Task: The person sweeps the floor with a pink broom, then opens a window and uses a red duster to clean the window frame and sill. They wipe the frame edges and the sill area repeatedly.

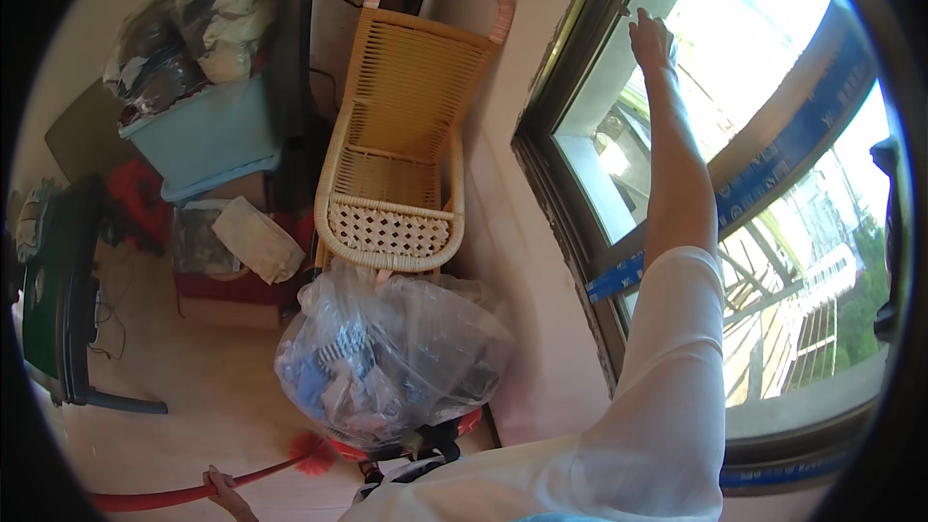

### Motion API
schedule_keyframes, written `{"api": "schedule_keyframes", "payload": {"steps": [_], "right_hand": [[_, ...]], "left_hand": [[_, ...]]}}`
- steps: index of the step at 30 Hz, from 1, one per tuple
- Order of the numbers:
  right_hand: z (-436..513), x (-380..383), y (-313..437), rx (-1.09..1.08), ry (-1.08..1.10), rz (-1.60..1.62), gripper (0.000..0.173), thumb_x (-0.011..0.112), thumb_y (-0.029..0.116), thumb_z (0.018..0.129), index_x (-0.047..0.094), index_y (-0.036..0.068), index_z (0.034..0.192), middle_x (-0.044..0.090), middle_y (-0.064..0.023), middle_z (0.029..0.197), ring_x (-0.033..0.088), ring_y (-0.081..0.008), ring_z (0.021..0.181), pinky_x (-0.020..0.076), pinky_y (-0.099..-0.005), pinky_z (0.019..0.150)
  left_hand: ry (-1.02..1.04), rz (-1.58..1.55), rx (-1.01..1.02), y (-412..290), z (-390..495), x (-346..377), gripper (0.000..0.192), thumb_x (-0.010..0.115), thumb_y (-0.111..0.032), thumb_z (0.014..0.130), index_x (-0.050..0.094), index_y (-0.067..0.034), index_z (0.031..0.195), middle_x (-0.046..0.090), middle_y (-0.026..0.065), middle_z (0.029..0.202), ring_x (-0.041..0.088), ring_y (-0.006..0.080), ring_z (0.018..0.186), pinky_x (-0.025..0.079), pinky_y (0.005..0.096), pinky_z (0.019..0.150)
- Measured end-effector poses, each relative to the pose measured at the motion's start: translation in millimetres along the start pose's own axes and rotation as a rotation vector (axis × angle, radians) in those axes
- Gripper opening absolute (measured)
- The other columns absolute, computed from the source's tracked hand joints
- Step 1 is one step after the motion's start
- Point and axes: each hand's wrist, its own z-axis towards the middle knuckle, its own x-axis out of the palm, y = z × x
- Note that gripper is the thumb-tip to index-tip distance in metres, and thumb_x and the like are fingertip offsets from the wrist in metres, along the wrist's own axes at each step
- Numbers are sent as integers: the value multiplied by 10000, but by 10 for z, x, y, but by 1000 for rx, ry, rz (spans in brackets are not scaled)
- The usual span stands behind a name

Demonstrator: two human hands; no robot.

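My right hand (652, 42) is raised high against the window, at the upper right, beside the dark window frame (540, 134). Its fingers are near a small latch-like part on the frame; whether they touch or grip it cannot be told. Low on the left, my left hand (223, 491) is closed around the red handle (170, 496) of a tool. That handle runs up to a red bristly head (313, 454), which rests near the floor below a clear plastic bag.
A woven rattan chair (409, 87) leans by the wall. A clear plastic bag of clothes (391, 355) lies below it. A light blue plastic bin (210, 130), a red box (232, 286) and a green-topped table (54, 290) stand left. Blue-printed tape (768, 188) crosses the window.
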Motion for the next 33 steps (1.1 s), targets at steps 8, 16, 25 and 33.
{"api": "schedule_keyframes", "payload": {"steps": [8,16,25,33], "right_hand": [[245,204,168,-166,-14,-205,176,475,88,809,625,15,865,571,-177,979,600,-322,866,513,-369,702],[313,244,96,-294,-43,-238,144,488,42,776,625,35,819,599,-190,877,616,-302,826,520,-368,664],[164,179,-78,-312,-83,-212,160,472,87,789,622,50,833,601,-156,877,612,-305,811,503,-369,676],[-192,-184,-293,-305,-143,-261,149,482,115,774,626,75,776,611,-136,800,616,-299,747,498,-397,631]], "left_hand": [[16,-58,-58,-43,-139,186,316,476,-194,883,333,-123,611,297,-52,470,298,41,425,267,208,427],[14,30,27,-30,-205,312,326,471,-199,886,344,-114,598,303,-41,465,304,48,424,273,208,423],[4,-4,28,28,-116,285,321,470,-183,881,317,-130,603,283,-52,472,269,41,425,241,210,429],[-20,-4,-39,54,-51,325,327,509,-204,864,326,-130,602,287,-47,459,284,42,418,237,211,415]]}}
